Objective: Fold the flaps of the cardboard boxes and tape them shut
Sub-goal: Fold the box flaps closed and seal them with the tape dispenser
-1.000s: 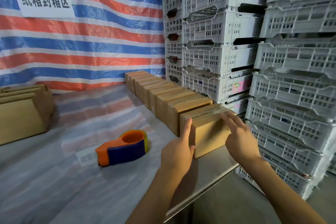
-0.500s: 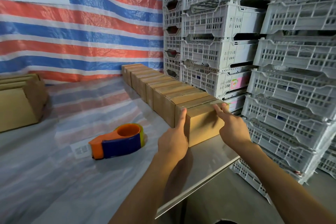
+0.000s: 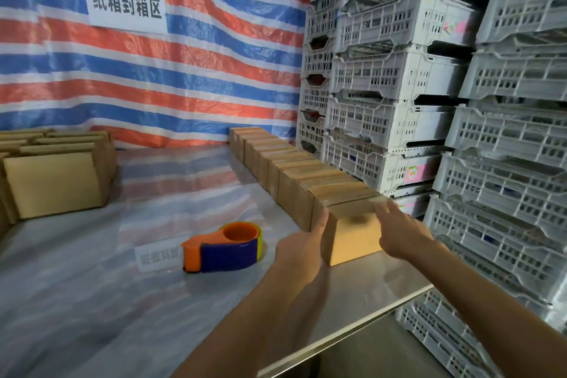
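Left hand [image 3: 302, 250]: back toward the camera, one straight digit laid up the near left corner of the nearest small brown cardboard box [image 3: 352, 236]. The other fingers are hidden behind the hand. It grips nothing, only rests against the box.

Right hand [image 3: 399, 233]: fingers straight and spread, holding nothing, motion-blurred at the box's top right corner. Contact cannot be told from the blur.

Change over the last second: both hands were set firmly on this box, the left at its left edge and the right fingers flat on its top. The left hand has kept its place. The right hand now looks looser and seems to be lifting off. The box has not shifted; it stands closed at the near end of the row of closed brown cardboard boxes [image 3: 291, 169], touching its neighbour, close to the bare steel edge of the desk [image 3: 368, 291].

Judgement: this box is finished and parked, and the hands are releasing it. Tape on its top seam is hard to make out.

Outward: orange-and-blue tape dispenser [image 3: 224, 247] lies on the plastic-covered desk, left of the left hand, untouched. A stack of flat brown cardboard blanks [image 3: 52, 181] stands at the far left, well apart.

Next cycle probably starts there: take a blank, fold its flaps, reach for the dispenser.

Grey slotted plastic crates [image 3: 399, 70] are stacked to the right of the row.
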